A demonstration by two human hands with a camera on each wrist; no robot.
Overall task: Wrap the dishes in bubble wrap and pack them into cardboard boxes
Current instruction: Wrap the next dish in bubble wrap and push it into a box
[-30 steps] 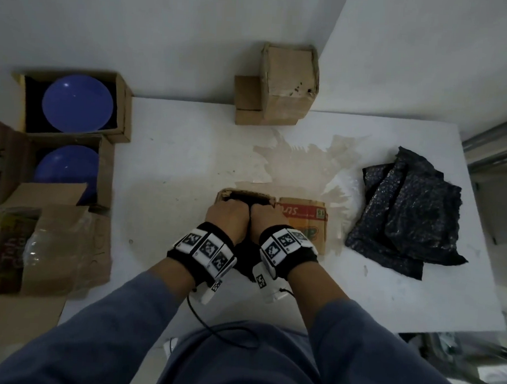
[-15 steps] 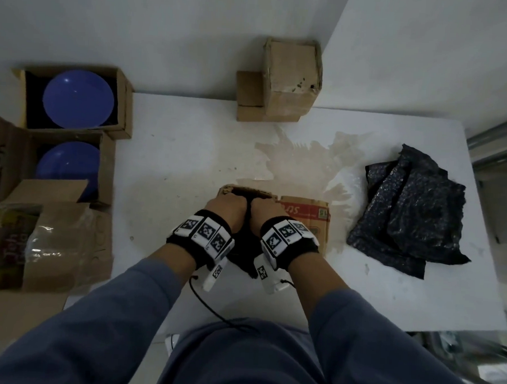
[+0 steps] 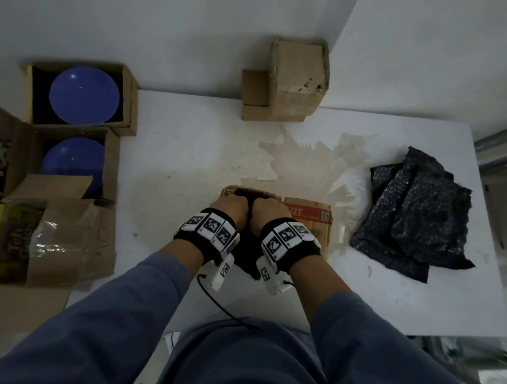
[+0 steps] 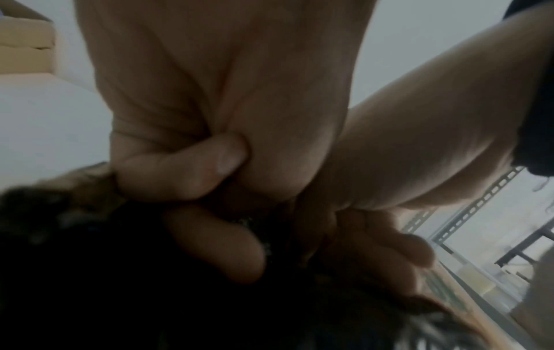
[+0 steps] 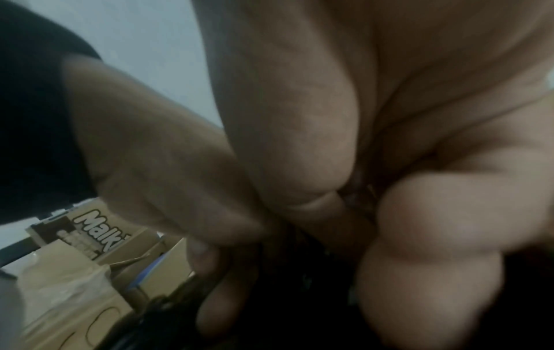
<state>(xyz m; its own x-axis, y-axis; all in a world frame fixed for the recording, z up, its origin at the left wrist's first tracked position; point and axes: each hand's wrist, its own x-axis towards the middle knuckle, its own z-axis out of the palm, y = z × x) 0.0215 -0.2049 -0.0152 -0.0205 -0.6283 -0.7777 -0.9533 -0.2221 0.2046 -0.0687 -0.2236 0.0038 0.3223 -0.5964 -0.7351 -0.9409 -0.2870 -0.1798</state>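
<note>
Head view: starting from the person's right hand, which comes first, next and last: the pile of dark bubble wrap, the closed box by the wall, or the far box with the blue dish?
From the right hand:
1. Pile of dark bubble wrap, on the table to its right.
2. Closed cardboard box, straight ahead by the wall.
3. Far box with the blue dish, off at the far left.

Two blue plates (image 3: 84, 95) sit in brown boxes (image 3: 128, 97). The worktop (image 3: 190, 147) is white with a tan stain (image 3: 312, 162). Bubble wrap (image 3: 415, 212) is black, speckled. Wristbands (image 3: 209, 227) carry black-and-white square markers; sleeves (image 3: 92, 324) are blue-grey.
</note>
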